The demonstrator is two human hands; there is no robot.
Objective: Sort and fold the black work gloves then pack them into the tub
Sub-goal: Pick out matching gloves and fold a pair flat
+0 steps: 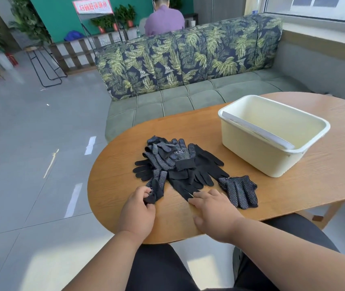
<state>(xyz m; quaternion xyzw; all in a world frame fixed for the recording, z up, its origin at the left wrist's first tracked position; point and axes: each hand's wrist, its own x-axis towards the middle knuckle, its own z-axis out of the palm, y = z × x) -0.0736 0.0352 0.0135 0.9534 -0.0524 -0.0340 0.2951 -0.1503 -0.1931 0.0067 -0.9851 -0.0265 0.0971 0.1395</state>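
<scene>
Left hand [139, 208] pinches cuff of black dotted fabric glove [156, 185] – right hand [211, 208] flat, fingers straight, on oval wooden table [293, 185], touching glove pile [180, 164].

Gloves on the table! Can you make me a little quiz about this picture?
1. True or false: the tub already holds gloves.
2. Which hand pinches a glove cuff? A) left hand B) right hand
3. Fill in: one dotted glove lies apart, on the pile's ____ side.

Key: 1. false, no gloves show inside. 2. A; the right hand lies flat on the table, fingertips on a glove. 3. right.
</scene>
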